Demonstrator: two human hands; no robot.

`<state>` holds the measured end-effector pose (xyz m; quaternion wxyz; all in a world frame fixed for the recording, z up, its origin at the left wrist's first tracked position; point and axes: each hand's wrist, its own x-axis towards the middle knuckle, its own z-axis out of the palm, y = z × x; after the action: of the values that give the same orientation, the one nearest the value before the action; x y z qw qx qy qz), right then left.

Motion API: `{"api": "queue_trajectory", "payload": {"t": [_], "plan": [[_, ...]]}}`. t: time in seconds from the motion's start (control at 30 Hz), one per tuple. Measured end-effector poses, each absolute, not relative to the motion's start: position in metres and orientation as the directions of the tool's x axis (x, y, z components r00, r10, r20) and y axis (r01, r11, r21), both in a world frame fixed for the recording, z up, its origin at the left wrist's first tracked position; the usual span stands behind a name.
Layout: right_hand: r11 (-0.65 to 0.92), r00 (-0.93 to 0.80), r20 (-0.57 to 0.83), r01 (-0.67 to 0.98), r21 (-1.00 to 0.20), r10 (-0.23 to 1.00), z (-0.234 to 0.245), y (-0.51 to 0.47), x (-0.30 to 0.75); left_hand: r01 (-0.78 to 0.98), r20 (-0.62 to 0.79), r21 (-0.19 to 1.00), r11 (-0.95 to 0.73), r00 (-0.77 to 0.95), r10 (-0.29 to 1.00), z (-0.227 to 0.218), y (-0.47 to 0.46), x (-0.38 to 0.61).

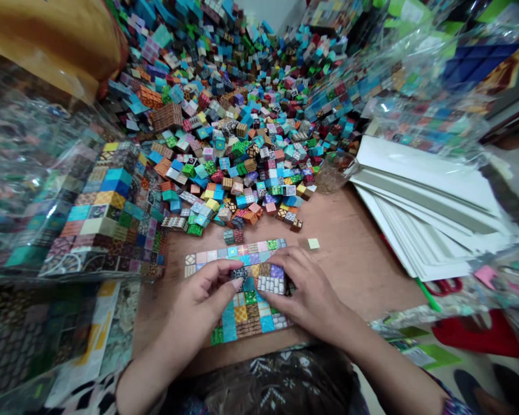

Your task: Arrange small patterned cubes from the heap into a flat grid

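Observation:
My left hand [210, 294] pinches a small dark patterned cube [239, 275] between thumb and fingertips. In my right hand [305, 288] is a short block of joined cubes [271, 282], with grey brick, brown and purple faces, gripped between thumb and fingers. Both hands are over a flat layer of colourful patterned cubes [229, 325] laid edge to edge on the brown table. My hands hide part of that layer's middle. Just beyond its far edge lies a small grey and red piece [233, 236], and a single pale yellow cube [313, 244] sits to the right.
A big heap of loose cubes [242, 155] covers the back of the table [346, 253]. Plastic-wrapped cube stacks [99, 213] stand at the left. White card sheets [428, 202] lie at the right, near red-handled scissors [445, 286] and a green pen [428, 295].

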<state>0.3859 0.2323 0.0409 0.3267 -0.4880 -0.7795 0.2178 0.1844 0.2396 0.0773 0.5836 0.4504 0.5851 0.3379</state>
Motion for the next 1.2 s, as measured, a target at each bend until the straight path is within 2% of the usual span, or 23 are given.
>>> {"api": "queue_trajectory", "payload": {"t": [0.23, 0.37, 0.53, 0.7, 0.87, 1.07, 1.2], "plan": [[0.391, -0.336, 0.221, 0.621, -0.679, 0.916, 0.045, 0.227, 0.388, 0.219, -0.398, 0.906, 0.362, 0.149, 0.905, 0.070, 0.239, 0.177], [0.381, -0.325, 0.211, 0.665, -0.642, 0.922, 0.043, 0.226, 0.387, 0.270, -0.402, 0.898, 0.347, 0.184, 0.897, 0.064, 0.237, 0.178], [0.363, -0.303, 0.202, 0.732, -0.577, 0.931, 0.038, 0.225, 0.386, 0.471, -0.227, 0.877, 0.101, 0.219, 0.949, 0.065, 0.234, 0.180], [0.354, -0.311, 0.173, 0.769, -0.533, 0.935, 0.035, 0.224, 0.387, 0.543, -0.104, 0.837, -0.067, 0.277, 0.955, 0.065, 0.233, 0.181], [0.350, -0.320, 0.152, 0.770, -0.533, 0.935, 0.038, 0.224, 0.389, 0.620, -0.069, 0.772, -0.141, 0.301, 0.951, 0.062, 0.232, 0.177], [0.377, -0.359, 0.148, 0.733, -0.566, 0.921, 0.043, 0.224, 0.393, 0.679, -0.132, 0.724, -0.123, 0.311, 0.941, 0.063, 0.233, 0.174], [0.386, -0.356, 0.176, 0.700, -0.601, 0.918, 0.043, 0.224, 0.390, 0.689, -0.095, 0.704, -0.174, 0.333, 0.938, 0.064, 0.234, 0.175]]}}
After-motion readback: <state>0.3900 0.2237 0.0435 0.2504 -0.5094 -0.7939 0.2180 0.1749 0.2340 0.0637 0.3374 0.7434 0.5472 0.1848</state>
